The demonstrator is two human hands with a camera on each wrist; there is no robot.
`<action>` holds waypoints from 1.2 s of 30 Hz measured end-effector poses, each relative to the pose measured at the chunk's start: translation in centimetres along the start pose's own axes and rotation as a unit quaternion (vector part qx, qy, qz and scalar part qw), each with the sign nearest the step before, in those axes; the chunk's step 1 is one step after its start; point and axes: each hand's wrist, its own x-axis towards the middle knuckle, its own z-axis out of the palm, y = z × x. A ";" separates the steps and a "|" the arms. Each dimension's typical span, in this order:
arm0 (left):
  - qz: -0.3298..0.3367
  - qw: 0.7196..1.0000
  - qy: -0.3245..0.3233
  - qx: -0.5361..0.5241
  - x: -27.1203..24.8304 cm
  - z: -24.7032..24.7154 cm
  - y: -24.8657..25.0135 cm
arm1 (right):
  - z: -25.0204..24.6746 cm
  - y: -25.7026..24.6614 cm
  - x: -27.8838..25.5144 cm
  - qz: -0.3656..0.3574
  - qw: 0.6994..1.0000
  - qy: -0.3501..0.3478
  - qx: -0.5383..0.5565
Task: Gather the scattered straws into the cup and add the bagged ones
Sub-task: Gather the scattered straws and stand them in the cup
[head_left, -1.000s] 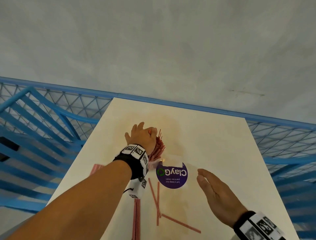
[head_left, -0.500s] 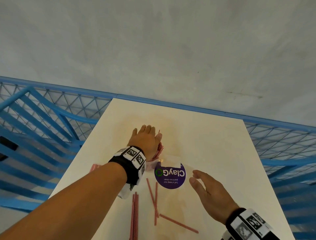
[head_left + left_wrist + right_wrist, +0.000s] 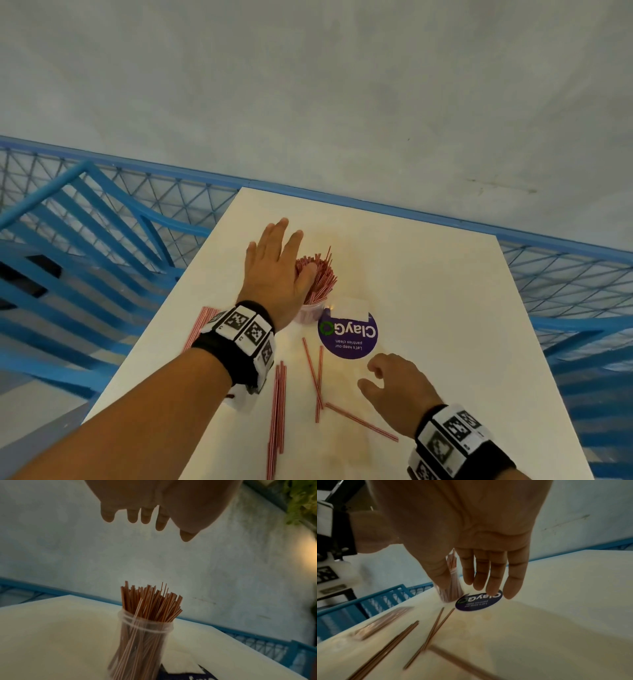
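Observation:
A clear plastic cup (image 3: pixel 311 312) (image 3: pixel 145 639) stands mid-table, packed with red-striped straws (image 3: pixel 320 274) (image 3: pixel 150 601). My left hand (image 3: pixel 277 263) (image 3: pixel 145 519) hovers above and just left of the straw tops, fingers straight, holding nothing. Loose straws (image 3: pixel 317 373) (image 3: pixel 433 630) lie scattered on the table in front of the cup, with a straight bundle (image 3: pixel 277 411) beside my left forearm. A bag of straws (image 3: pixel 200 325) (image 3: pixel 383 622) lies at the left table edge. My right hand (image 3: pixel 394 387) (image 3: pixel 479 577) hangs over the table near the scattered straws, fingers relaxed and empty.
A round purple ClayGo sticker (image 3: pixel 347 337) (image 3: pixel 478 601) marks the white table (image 3: pixel 428 291) right of the cup. Blue metal railing (image 3: pixel 102 212) surrounds the table on the left, back and right. A pale wall rises behind.
My left hand has let go of the straws in the cup and lifted up with its fingers straightened. My right hand has drawn back toward me, nearer the scattered straws.

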 end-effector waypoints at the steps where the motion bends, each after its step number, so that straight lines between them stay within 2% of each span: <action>1: -0.017 0.999 0.022 -0.025 -1.2 0.0 -0.3 | 0.6 -0.2 0.0 -0.001 1.000 -0.007 -0.010; 3: -0.056 0.997 0.010 -0.051 -4.1 0.2 -0.9 | 1.8 -0.5 -0.3 -0.005 0.999 -0.022 -0.040; 6: -0.115 0.984 -0.136 -0.023 -9.0 0.5 -1.3 | 3.2 -0.3 -0.8 -0.004 0.995 -0.042 -0.093; 10: -0.142 0.927 -0.338 0.084 -14.7 1.0 -1.2 | 4.4 0.4 -1.3 0.001 0.990 -0.033 -0.135; 13: -0.172 0.889 -0.406 0.125 -17.4 1.6 -0.9 | 5.4 0.7 -1.4 -0.007 0.988 -0.024 -0.152; 18: -0.225 0.871 -0.415 0.135 -19.5 2.3 0.3 | 7.0 0.6 -1.3 -0.017 0.986 -0.002 -0.167; 25: -0.335 0.866 -0.367 0.058 -20.9 3.1 0.7 | 7.8 0.3 -0.9 0.019 0.988 -0.016 -0.152; 31: -0.343 0.862 -0.368 0.066 -21.3 2.8 -0.2 | 8.0 0.4 -1.4 0.050 0.989 -0.031 -0.136; 36: -0.344 0.890 -0.297 0.032 -18.8 2.6 -0.9 | 7.2 0.0 -1.4 0.059 0.994 -0.048 -0.081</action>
